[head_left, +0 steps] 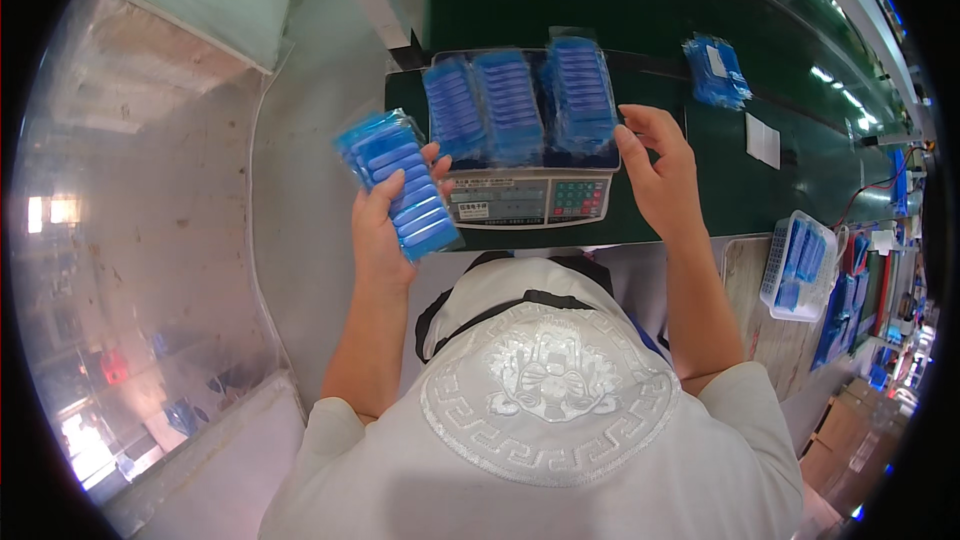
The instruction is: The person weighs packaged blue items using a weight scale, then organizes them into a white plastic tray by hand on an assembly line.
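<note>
Head view: blue packs [420, 205] are slanting from upper left to lower right along their long axis, with the left hand [376, 228] clasping them between thumb and fingers. They are sitting just left of three stacks [508, 90] on the scale [528, 202], the left stack [456, 105] lying nearest. The right hand [662, 175] is curling loosely, holding nothing, beside the right stack [582, 90]; whether they are touching is unclear. Farther right, a pile [718, 72] is resting on the green table [725, 170].
</note>
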Available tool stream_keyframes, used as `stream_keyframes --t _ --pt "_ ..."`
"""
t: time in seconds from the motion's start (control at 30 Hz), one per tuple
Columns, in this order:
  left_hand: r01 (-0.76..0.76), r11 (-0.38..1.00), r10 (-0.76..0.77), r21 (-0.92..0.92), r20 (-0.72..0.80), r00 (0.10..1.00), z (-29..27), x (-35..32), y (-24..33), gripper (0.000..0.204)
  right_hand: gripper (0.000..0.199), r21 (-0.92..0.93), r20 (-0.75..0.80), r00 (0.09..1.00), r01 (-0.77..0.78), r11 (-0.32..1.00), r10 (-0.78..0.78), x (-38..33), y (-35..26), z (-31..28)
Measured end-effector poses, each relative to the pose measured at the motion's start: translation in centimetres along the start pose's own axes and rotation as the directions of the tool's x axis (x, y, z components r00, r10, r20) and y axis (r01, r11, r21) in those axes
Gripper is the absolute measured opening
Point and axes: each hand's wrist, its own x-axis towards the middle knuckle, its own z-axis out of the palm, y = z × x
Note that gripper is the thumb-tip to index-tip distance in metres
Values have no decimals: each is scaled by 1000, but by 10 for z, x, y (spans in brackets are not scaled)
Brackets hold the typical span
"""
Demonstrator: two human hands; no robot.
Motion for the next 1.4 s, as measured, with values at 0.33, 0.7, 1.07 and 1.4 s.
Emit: stream_keyframes --t 0.33,0.7,1.07,1.4 --pt "49 980 -77 191 143 987 21 -2 -16 27 27 224 183 968 -212 951 173 -9 -18 4" --pt "40 966 -119 254 306 945 53 -22 -38 41 19 586 527 822 -536 608 216 -33 -23 34" --pt "-45 941 -68 336 318 946 52 -16 -41 45 28 683 413 895 -428 592 170 -38 -31 39" --pt "-32 887 -89 461 239 967 42 -18 -32 29 30 536 147 929 -363 762 339 45 29 -26"
